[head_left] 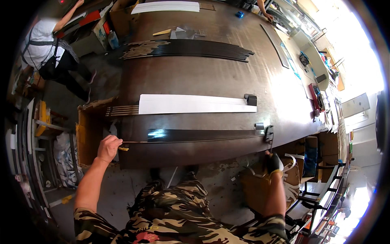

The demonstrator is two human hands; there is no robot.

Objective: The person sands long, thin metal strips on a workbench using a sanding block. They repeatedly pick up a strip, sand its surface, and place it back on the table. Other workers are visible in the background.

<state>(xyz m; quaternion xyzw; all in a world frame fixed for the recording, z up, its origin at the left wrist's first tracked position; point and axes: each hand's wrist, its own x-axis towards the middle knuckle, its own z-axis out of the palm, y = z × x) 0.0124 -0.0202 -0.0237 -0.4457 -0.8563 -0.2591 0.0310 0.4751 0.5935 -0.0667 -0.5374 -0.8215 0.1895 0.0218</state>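
A long thin rod [134,142] lies along the near side of the brown table, with my left hand [109,149] closed around its left end. Along the rod stretches a dark glossy strip [195,134]. My right hand [274,163], in a dark glove, is closed at the table's near right edge. From it a slim dark tool with a black upper part [269,134] reaches up to the strip's right end; its exact kind is unclear. Beside that end sits a small grey cylinder [258,126]. Some yellow material [123,149] shows by my left fingers.
Beyond the strip lie white sheets [195,103] over several rods, with black blocks [251,99] at their right end. Farther off is a bundle of dark rods [187,49]. Cardboard boxes [91,130] stand by the table. Another person [50,49] stands far left; another's hand [268,16] is far right.
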